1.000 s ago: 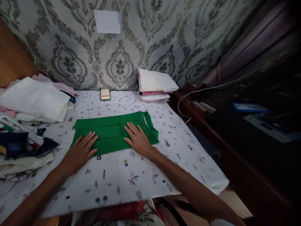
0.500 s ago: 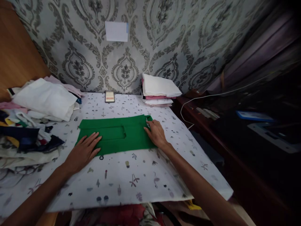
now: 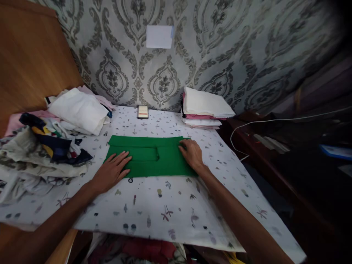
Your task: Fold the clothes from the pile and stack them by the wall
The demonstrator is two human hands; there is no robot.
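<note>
A green folded garment (image 3: 145, 168) lies flat on the table, its long side running left to right, with a raised rectangular strip along its middle. My left hand (image 3: 112, 172) rests palm down on its left end, fingers stretched out and slightly spread. At the far right corner, my right hand (image 3: 192, 154) has its fingers bent, with thumb and forefinger close together on the cloth's edge. The curled fingers partly cover that corner.
A heap of crumpled clothes (image 3: 63, 143) sits at the left. Behind the garment are a phone-like device (image 3: 142, 112) and a stack of folded cloths (image 3: 206, 104). A white cable (image 3: 233, 135) hangs past the right edge of the patterned table cover (image 3: 154, 205).
The view has turned left, so everything appears further right. The garment's far right corner, lifted and looped before, now lies flatter under my right hand. My left hand stays on the left end.
</note>
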